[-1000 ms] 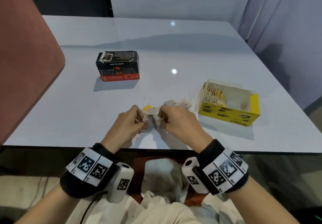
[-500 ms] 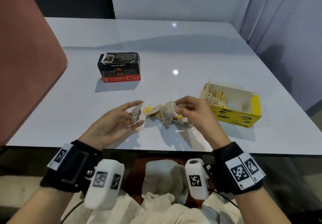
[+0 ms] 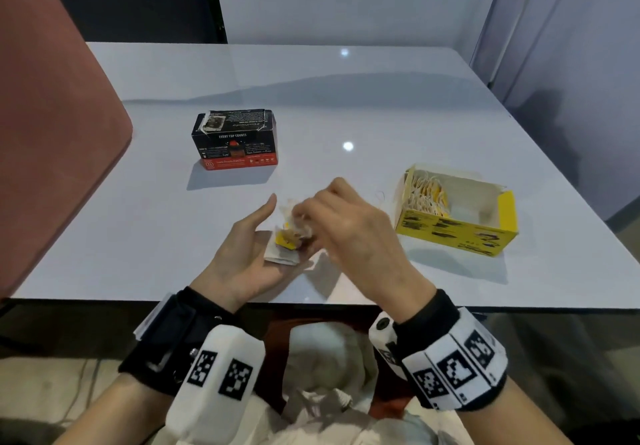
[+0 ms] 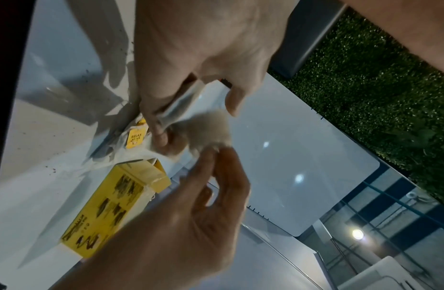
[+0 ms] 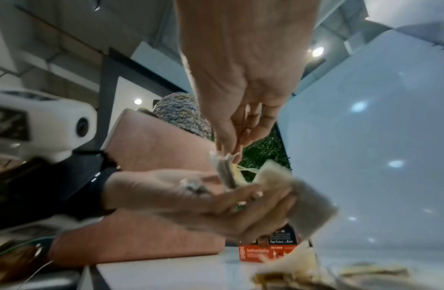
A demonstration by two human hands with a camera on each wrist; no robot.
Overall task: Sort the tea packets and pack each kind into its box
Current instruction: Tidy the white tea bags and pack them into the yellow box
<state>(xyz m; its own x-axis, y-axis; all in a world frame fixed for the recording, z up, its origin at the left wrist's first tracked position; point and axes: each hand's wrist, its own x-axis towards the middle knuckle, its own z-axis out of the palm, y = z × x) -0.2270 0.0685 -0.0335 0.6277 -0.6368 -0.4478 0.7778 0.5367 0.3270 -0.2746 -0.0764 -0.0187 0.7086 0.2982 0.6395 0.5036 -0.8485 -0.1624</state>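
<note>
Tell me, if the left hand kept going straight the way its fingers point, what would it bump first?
Probably the black and red tea box. The left hand lies palm up, fingers aimed up the table towards it. Depth is hard to judge, so it might pass just right of the box.

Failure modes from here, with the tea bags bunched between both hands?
1. The right hand pinches a tangled clump of tea bags over the left hand; strings could snag, so two kinds lift together.
2. The black box looks closed, so bags for it may need a free hand first.
3. The yellow box is open and close by: mis-sorting is easy.
</note>
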